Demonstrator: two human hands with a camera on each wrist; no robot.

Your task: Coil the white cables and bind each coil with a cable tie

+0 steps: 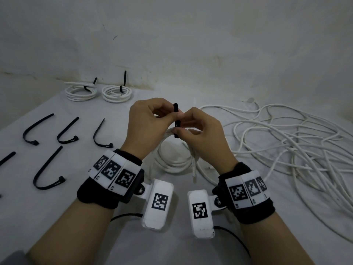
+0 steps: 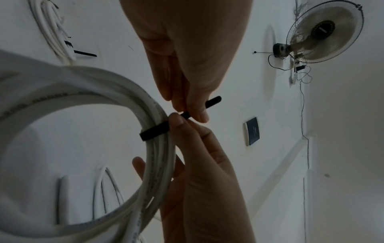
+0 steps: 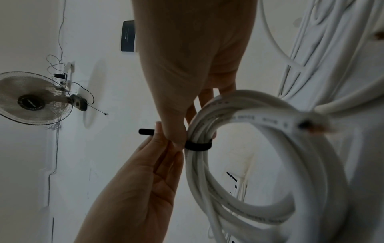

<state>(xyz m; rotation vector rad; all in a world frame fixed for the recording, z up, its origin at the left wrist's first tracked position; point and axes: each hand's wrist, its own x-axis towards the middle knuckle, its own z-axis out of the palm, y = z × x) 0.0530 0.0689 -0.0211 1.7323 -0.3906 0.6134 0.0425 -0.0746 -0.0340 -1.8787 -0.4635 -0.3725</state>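
The black plastic cable tie (image 2: 154,130) is being pinched by both hands' grips, left hand (image 1: 148,124) and right hand (image 1: 202,134), around the coiled white cable (image 2: 158,157), held above the counter's near edge; if the tail is being pulled unevenly, the loops could be slipping out.

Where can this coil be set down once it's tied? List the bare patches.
Bare cloth lies right of the two bound coils along the wall, and near the table's front edge around the forearms. Crowded: loose cable ties fill the left side, and tangled white cable covers the right.
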